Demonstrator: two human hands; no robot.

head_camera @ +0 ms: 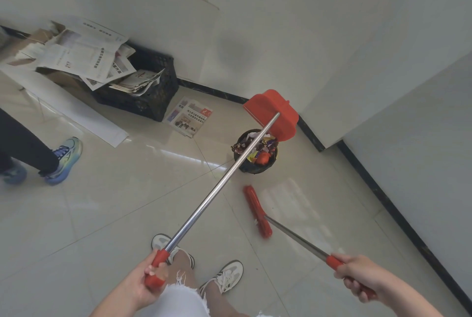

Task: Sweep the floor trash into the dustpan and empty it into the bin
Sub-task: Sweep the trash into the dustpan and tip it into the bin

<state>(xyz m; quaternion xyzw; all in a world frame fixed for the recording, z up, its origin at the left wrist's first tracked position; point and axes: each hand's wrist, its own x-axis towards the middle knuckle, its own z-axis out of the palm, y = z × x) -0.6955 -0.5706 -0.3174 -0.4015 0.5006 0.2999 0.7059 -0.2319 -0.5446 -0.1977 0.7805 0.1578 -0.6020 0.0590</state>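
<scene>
My left hand (149,278) grips the red handle end of a long metal pole that carries the red dustpan (275,112). The dustpan hangs tipped over the small black bin (255,163), which is full of colourful wrappers and paper scraps. My right hand (357,278) grips the red handle of the broom. Its red brush head (256,210) rests on the tiled floor just in front of the bin.
A black crate (150,97) heaped with newspapers stands against the far wall, with a newspaper (190,117) on the floor beside it. Another person's legs and blue trainers (65,160) are at the left. A white wall with a dark skirting (398,217) runs along the right.
</scene>
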